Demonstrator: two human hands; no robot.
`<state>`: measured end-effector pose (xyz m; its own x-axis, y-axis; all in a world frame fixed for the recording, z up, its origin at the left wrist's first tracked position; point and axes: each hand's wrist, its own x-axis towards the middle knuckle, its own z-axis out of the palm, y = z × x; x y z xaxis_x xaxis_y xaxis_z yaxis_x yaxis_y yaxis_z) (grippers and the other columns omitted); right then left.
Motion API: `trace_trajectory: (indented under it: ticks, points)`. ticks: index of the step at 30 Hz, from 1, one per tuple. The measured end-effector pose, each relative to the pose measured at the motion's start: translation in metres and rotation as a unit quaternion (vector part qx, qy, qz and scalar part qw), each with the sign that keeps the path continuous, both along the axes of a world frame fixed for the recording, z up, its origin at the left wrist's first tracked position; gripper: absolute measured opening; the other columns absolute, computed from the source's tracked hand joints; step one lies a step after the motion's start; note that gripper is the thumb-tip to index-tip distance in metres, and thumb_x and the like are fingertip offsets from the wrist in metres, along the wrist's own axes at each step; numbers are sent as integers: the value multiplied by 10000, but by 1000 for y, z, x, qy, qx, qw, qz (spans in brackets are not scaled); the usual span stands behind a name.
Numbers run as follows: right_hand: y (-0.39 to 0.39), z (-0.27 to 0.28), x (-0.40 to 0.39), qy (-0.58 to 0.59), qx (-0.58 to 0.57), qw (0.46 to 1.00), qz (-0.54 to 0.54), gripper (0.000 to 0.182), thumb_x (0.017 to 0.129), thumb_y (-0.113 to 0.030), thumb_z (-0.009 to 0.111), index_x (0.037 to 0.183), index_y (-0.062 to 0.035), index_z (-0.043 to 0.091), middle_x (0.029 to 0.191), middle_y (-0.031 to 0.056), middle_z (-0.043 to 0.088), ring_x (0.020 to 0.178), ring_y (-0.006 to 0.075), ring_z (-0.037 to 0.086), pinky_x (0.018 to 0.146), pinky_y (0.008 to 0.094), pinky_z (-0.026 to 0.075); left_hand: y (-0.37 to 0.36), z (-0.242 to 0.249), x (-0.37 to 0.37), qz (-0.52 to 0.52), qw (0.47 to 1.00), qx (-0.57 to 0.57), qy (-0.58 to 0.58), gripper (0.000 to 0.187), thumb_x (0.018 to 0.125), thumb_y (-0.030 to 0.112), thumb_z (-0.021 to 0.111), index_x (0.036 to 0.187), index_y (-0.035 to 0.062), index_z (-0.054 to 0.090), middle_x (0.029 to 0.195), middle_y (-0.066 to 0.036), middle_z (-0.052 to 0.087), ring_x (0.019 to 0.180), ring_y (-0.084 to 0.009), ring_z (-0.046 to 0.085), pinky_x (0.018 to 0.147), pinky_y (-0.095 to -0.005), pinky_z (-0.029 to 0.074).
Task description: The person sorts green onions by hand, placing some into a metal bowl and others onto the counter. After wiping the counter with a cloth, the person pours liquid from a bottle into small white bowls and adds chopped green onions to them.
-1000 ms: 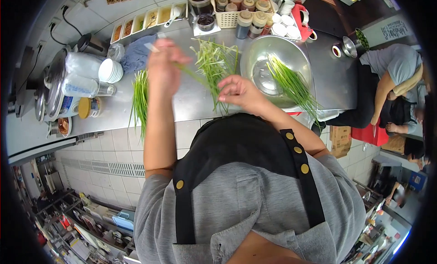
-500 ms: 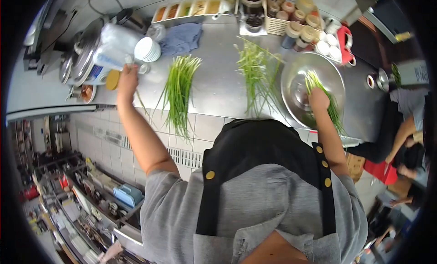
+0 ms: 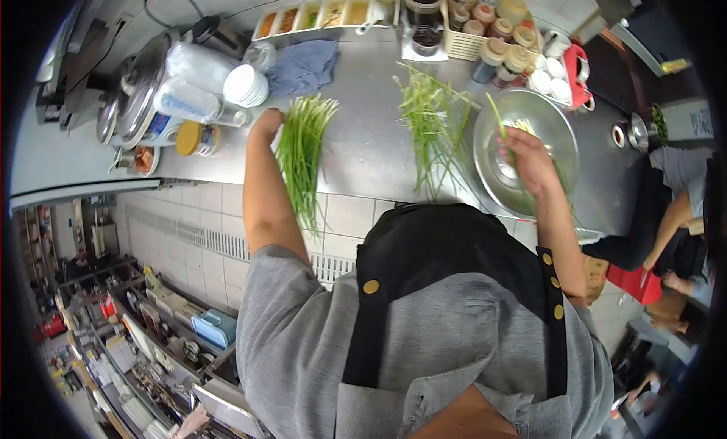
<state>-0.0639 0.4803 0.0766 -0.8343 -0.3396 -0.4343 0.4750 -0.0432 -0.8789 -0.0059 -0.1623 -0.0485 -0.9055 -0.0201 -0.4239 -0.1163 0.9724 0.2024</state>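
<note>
A long bunch of thin scallions [image 3: 301, 159] with pale ends lies on the left of the steel counter, its green tips hanging over the front edge. My left hand [image 3: 269, 123] is at this bunch's left side, fingers mostly out of sight. Over a wide metal bowl [image 3: 485, 170] at the right, my right hand [image 3: 534, 162] pinches a single scallion stalk [image 3: 496, 115] that points up and left. More scallions lie inside the bowl, partly behind that hand. Between bunch and bowl, a looser pile of scallions [image 3: 428, 121] is spread on the counter.
Stacked white cups [image 3: 246, 86], a yellow-lidded jar [image 3: 193, 138] and a blue cloth [image 3: 303, 66] are at the left. Along the back stand a condiment tray [image 3: 326, 18] and a basket of bottles [image 3: 469, 45]. Other people are at the far right.
My left hand has come right, from beside the cups to the left bunch. My right hand has let go of the scallions in the bowl, now raised with one stalk.
</note>
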Motion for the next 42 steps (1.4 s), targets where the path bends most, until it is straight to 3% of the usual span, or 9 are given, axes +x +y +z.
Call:
trace_trajectory:
  ticks: [2, 3, 7, 9, 14, 17, 26, 28, 42]
  points:
    - [-10, 15, 10, -15, -86, 995, 46, 343, 864, -42, 587, 1205, -8, 584, 1027, 48, 631, 868, 123, 583, 789, 263, 455, 45, 28, -13, 283, 957, 43, 44, 398, 740, 112, 565, 1118, -9, 599, 1221, -217, 580, 1131, -369, 541, 957, -368, 414]
    - [-18, 23, 14, -33, -123, 991, 41, 354, 859, -31, 604, 1211, 0, 578, 1034, 61, 629, 870, 133, 590, 784, 268, 462, 74, 41, -10, 324, 931, 84, 148, 458, 765, 113, 561, 1199, -32, 564, 1225, -218, 581, 1146, -345, 543, 982, -365, 398]
    - [-45, 48, 29, -25, -175, 984, 24, 356, 847, 6, 617, 1201, 15, 574, 1022, 77, 633, 871, 148, 611, 785, 274, 489, 197, 120, -16, 219, 824, 428, 298, 316, 889, 114, 578, 1183, 0, 589, 1137, -105, 629, 1039, -169, 571, 914, -282, 414]
    - [-54, 53, 33, -9, -175, 984, 7, 354, 833, 39, 633, 1181, 29, 573, 1007, 89, 637, 847, 159, 635, 764, 271, 523, 276, 168, -8, 162, 809, 474, 307, 245, 873, 126, 632, 1098, 28, 623, 1073, -83, 650, 980, -165, 595, 869, -295, 450]
    - [-67, 44, 42, 91, -119, 989, -14, 296, 825, 15, 664, 1114, 31, 606, 986, 84, 644, 792, 133, 635, 714, 247, 533, 379, 192, 8, 69, 840, 453, 291, 257, 821, 224, 715, 980, 30, 661, 990, -67, 669, 943, -161, 601, 844, -288, 442]
    - [-71, 42, 47, 251, 44, 967, 1, 279, 833, 13, 660, 1103, 43, 597, 923, 53, 652, 779, 80, 620, 710, 233, 529, 399, 189, 9, 40, 868, 393, 302, 250, 799, 226, 736, 911, 12, 672, 942, -91, 668, 883, -191, 622, 795, -293, 458]
    - [-58, 42, 55, 153, -3, 988, -5, 189, 847, -54, 670, 1020, 19, 650, 827, 34, 640, 688, 64, 581, 598, 210, 505, 397, 181, 14, 36, 874, 391, 286, 163, 821, 187, 698, 863, 32, 671, 817, -101, 650, 789, -243, 628, 712, -320, 465]
    - [-56, 45, 58, 149, 7, 989, -5, 182, 846, -55, 671, 1010, 23, 654, 815, 31, 639, 675, 62, 578, 590, 210, 505, 396, 189, 15, 29, 890, 293, 348, 124, 804, 211, 684, 833, 92, 668, 849, -37, 648, 837, -244, 611, 741, -403, 400]
    - [-42, 33, 64, 121, 27, 992, 12, 169, 847, -63, 670, 986, 33, 663, 746, 23, 640, 608, 56, 565, 564, 206, 500, 360, 190, -9, 145, 870, 204, 424, 66, 815, 190, 659, 809, 127, 641, 854, -18, 629, 782, -231, 580, 685, -407, 364]
